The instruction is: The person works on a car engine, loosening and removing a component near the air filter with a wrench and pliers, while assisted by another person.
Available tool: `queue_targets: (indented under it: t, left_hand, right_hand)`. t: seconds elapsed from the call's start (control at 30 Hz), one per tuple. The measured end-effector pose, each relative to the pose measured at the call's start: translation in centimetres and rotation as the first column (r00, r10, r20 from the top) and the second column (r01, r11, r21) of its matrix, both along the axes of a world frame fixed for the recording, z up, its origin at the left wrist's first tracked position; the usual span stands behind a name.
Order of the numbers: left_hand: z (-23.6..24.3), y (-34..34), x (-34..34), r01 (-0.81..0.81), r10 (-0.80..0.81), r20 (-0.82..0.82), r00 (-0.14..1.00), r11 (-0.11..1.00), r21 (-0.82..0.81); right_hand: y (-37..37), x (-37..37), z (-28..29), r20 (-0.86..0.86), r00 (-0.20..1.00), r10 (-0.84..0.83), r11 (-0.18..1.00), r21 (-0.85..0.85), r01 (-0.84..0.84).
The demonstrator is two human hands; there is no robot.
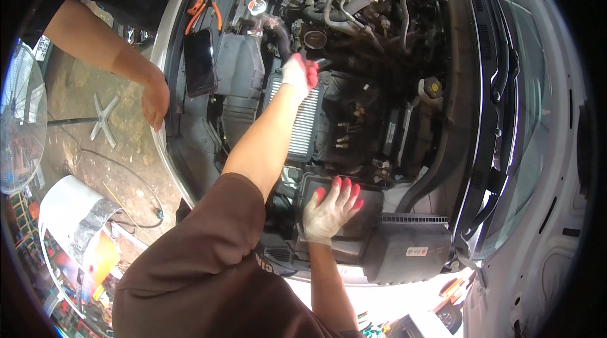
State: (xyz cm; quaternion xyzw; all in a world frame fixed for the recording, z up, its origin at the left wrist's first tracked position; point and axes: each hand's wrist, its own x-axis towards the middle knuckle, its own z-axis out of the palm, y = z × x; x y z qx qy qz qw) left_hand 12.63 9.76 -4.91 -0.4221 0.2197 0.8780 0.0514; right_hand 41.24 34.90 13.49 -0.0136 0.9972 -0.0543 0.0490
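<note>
My left hand (pixel 301 76), in a white glove with red fingertips, is curled over the far end of a pleated air filter (pixel 304 124) in the engine bay. A short, blurred silvery and dark piece sticks out beside its fingers; I cannot make out what it is. My right hand (pixel 331 210), gloved alike, lies palm down with fingers spread on a flat black plastic cover (pixel 365 204) at the near side. To its right is a black plastic housing (pixel 404 254) with a small label.
Orange-handled pliers (pixel 195 14) and a black phone (pixel 200 63) lie along the car's left edge. Another person's hand (pixel 155 101) rests there. A fan (pixel 22 120) and a white drum (pixel 73 215) stand at left; the windshield (pixel 518 161) is at right.
</note>
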Motion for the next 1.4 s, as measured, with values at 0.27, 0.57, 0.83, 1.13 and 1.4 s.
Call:
queue_targets:
  t: [0.27,0.57,0.83,1.13,1.4]
  left_hand:
    - [2.2,1.6,-0.4,-0.118,0.138,0.073,0.988,0.966,-0.230]
    - [4.0,1.6,-0.7,-0.028,0.036,0.090,0.995,0.995,-0.096]
    - [1.0,1.6,-0.2,0.492,-0.241,0.436,0.867,0.278,-0.825]
    - [5.3,1.4,0.5,0.496,-0.392,0.306,0.867,0.628,-0.600]
    - [6.0,1.2,0.7,0.451,-0.362,0.274,0.891,0.635,-0.628]
  right_hand:
    - [0.4,-0.1,0.0,-0.005,1.000,0.001,1.000,0.002,-0.001]
    - [1.0,-0.2,-0.1,-0.011,1.000,-0.007,1.000,0.020,0.007]
    - [0.3,0.1,-0.1,-0.025,1.000,-0.001,1.000,0.004,0.001]
    - [0.8,-0.1,0.1,-0.007,1.000,-0.008,1.000,0.021,0.009]
    - [0.6,0.0,-0.1,-0.028,1.000,0.007,1.000,0.013,-0.007]
